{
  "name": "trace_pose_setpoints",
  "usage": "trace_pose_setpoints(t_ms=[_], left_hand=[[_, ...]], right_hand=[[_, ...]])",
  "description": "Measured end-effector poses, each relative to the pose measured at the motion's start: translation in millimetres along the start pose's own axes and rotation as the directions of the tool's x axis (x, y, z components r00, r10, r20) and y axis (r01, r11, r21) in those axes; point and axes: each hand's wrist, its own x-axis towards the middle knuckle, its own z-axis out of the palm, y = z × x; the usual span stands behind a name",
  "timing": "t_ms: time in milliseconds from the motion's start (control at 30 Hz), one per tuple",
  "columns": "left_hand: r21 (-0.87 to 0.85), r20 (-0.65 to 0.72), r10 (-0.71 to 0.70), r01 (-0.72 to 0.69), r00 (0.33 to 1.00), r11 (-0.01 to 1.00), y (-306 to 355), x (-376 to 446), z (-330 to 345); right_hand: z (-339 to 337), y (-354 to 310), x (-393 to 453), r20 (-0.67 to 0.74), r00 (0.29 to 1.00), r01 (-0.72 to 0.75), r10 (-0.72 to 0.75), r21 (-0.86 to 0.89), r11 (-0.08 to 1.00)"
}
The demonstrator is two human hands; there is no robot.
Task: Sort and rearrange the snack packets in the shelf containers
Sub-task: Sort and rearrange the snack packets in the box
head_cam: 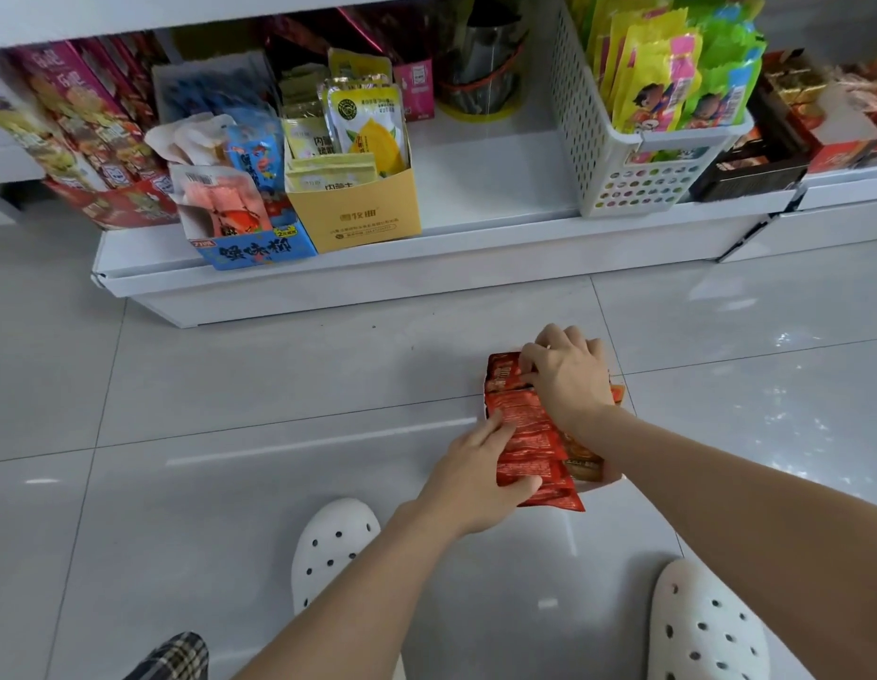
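A box of red snack packets (529, 434) sits on the tiled floor in front of the bottom shelf (426, 257). My left hand (480, 476) grips the near end of the packet row, thumb on top. My right hand (566, 373) reaches over the far end, fingers curled down onto the packets there. On the shelf stand a blue box of pink and blue packets (245, 228), a yellow carton of yellow packets (362, 213) and a white perforated basket (627, 179) holding yellow and green packets. A gap lies between carton and basket.
Red boxes (83, 139) lean at the shelf's left; dark and red boxes (780, 135) stand at its right. A dark container with a yellow base (480, 76) sits at the back. My white clogs (335, 547) rest on the floor near the box.
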Motion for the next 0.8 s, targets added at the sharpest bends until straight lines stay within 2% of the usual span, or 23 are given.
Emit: trace_pose_setpoints(t_ms=[100, 200, 333, 433, 500, 567, 700, 800], left_hand=[[0.035, 0.05, -0.073, 0.072, 0.996, 0.997, -1, -1, -3], [0.067, 0.117, -0.146, 0.138, 0.982, 0.988, 5, -4, -8], [-0.036, 0.123, -0.172, 0.178, 0.977, 0.983, 31, -24, -24], [-0.192, 0.117, -0.112, 0.134, 0.987, 0.972, 66, -58, -58], [-0.292, 0.043, -0.058, 0.068, 0.997, 0.954, 92, -82, -84], [-0.377, -0.016, -0.02, 0.012, 1.0, 0.926, 123, -112, -109], [-0.541, -0.122, 0.096, -0.147, 0.988, 0.828, 177, -164, -134], [-0.586, -0.219, 0.142, -0.246, 0.965, 0.772, 197, -195, -132]], right_hand=[[-20, 2, -2, -0.051, 0.994, 0.101, -0.094, 0.152, 0.983], [-70, 15, -4, -0.026, 1.0, 0.027, -0.017, 0.42, 0.907], [-148, 31, -28, -0.109, 0.993, 0.086, -0.038, 0.485, 0.87], [-203, 36, -52, -0.07, 0.996, 0.006, 0.047, 0.613, 0.79], [-238, 34, -71, -0.035, 0.996, -0.037, 0.081, 0.673, 0.738], [-269, 27, -92, -0.033, 0.994, -0.049, 0.105, 0.723, 0.689], [-315, 5, -129, -0.029, 0.99, -0.045, 0.139, 0.866, 0.498], [-331, -11, -147, -0.046, 0.982, -0.034, 0.185, 0.913, 0.407]])
